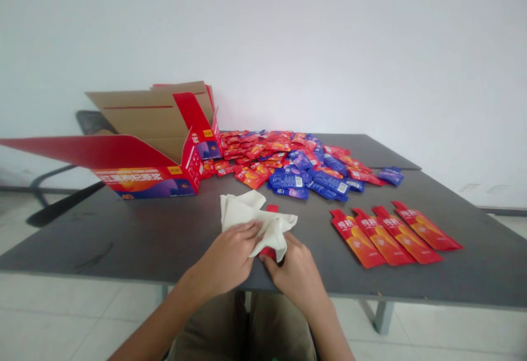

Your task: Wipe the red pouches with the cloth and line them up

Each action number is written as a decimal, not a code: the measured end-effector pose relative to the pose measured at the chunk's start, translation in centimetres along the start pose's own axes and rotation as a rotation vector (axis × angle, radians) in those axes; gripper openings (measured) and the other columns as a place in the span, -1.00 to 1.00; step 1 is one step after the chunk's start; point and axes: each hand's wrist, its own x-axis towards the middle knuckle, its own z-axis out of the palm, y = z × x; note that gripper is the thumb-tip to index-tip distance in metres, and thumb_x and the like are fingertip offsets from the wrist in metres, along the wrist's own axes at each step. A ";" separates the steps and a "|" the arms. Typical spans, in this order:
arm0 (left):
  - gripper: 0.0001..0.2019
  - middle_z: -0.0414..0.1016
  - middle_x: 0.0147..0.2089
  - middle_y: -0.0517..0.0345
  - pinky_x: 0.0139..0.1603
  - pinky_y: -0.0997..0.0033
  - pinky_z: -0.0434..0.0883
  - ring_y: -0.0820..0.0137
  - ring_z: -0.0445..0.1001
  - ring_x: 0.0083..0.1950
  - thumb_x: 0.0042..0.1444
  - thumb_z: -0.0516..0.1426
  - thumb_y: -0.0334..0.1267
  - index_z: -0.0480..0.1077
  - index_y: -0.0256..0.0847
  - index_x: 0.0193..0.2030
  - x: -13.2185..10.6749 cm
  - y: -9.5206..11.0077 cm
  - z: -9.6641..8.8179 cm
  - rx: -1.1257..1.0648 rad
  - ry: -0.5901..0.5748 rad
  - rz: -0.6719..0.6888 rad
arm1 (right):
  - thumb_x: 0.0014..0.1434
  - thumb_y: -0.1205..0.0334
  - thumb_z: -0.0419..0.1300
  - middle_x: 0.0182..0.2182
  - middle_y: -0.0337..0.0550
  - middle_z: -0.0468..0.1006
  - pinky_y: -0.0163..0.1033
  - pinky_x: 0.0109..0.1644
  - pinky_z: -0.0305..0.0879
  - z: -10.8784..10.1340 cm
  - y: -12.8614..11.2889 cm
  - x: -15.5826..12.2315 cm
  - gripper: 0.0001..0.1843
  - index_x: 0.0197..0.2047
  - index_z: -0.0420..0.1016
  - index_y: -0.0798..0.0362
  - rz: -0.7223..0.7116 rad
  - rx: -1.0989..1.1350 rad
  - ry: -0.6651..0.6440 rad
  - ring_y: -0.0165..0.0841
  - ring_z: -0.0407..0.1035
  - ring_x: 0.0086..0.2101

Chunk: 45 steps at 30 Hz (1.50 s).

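Near the front edge of the table, a white cloth (242, 212) lies bunched over a red pouch (269, 252). Only the pouch's top tab and a bit of its lower end show past the folds. My left hand (230, 256) is closed on the cloth, fingers pressing it against the pouch. From the other side, my right hand (297, 267) grips the pouch by its lower end, thumb in front and fingers partly hidden by the cloth. To the right, several red-orange pouches (385, 234) lie side by side in a slanted, overlapping row.
A large heap of red pouches (251, 174) and blue pouches (288, 179) spreads across the back of the dark table (164, 240). Two open cardboard boxes stand at the left, the nearer box (144, 182) with its flaps spread wide. Behind them is a black chair (61, 207).
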 end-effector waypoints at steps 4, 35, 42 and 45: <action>-0.57 0.40 0.23 0.02 0.31 0.23 0.22 0.26 0.32 0.28 0.15 0.00 -0.45 0.37 -0.17 0.16 1.8 -0.1 0.2 -0.009 0.000 -0.053 | 0.09 0.31 0.23 -0.18 -0.08 0.54 -0.23 -0.08 0.30 0.1 0.2 0.0 -0.77 -0.13 0.46 0.04 0.001 -0.024 0.001 -0.21 0.43 -0.14; -0.43 0.31 0.30 0.04 0.34 0.27 0.18 0.32 0.25 0.33 0.03 -0.03 -0.52 0.34 -0.21 0.22 2.9 -0.6 0.7 -0.046 -0.004 -0.155 | 0.09 0.26 0.24 -0.20 -0.08 0.56 -0.22 -0.07 0.31 0.0 0.3 0.1 -0.77 -0.13 0.48 0.03 0.001 -0.039 0.010 -0.20 0.44 -0.17; -0.40 0.23 0.35 0.04 0.40 0.31 0.04 0.40 0.14 0.38 0.06 -0.05 -0.54 0.25 -0.21 0.28 0.5 0.8 0.7 -0.071 0.017 -0.019 | 0.08 0.38 0.19 -0.23 -0.10 0.56 -0.27 -0.09 0.30 -0.1 0.3 0.3 -0.83 -0.22 0.50 0.03 -0.053 -0.057 -0.028 -0.23 0.44 -0.17; -0.41 0.25 0.34 0.02 0.40 0.30 0.06 0.38 0.16 0.37 0.07 -0.04 -0.53 0.27 -0.21 0.27 0.4 1.0 0.6 -0.056 0.014 -0.044 | 0.07 0.39 0.19 -0.22 -0.09 0.56 -0.27 -0.09 0.29 0.0 0.5 0.3 -0.81 -0.20 0.49 0.04 -0.057 -0.056 -0.024 -0.22 0.45 -0.17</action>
